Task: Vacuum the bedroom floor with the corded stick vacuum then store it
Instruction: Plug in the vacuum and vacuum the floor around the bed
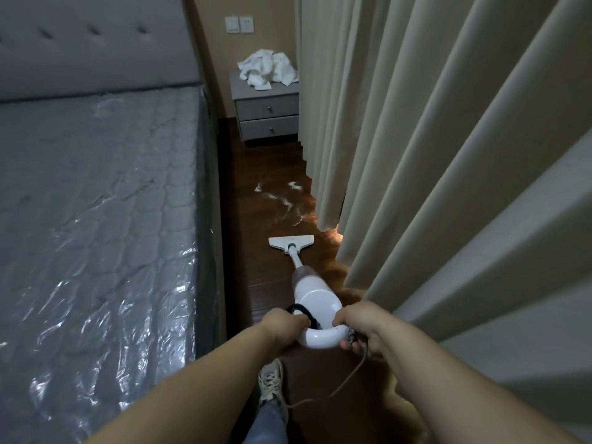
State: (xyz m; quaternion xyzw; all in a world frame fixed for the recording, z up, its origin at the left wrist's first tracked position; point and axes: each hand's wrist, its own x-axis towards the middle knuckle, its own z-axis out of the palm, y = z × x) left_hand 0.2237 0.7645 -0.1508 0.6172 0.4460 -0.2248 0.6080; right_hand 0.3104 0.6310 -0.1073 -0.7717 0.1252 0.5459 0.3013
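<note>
A plastic-wrapped mattress [96, 203] fills the left; a grey nightstand [267, 113] with crumpled white cloth [269, 70] stands ahead, beige curtains [448, 155] hang right. On the dark wood floor [253, 219] between them, white dust [282, 200] lies just beyond the stick vacuum [312, 293] head. The left hand [283, 328] and right hand [363, 325] each keep their grip clamped on its loop handle, arms extended; the cord [339, 386] trails beneath

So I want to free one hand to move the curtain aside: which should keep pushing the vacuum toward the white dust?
Left. The left hand grips the vacuum handle on the bed side; the right hand is nearer the curtain and also holds the cord.
</note>
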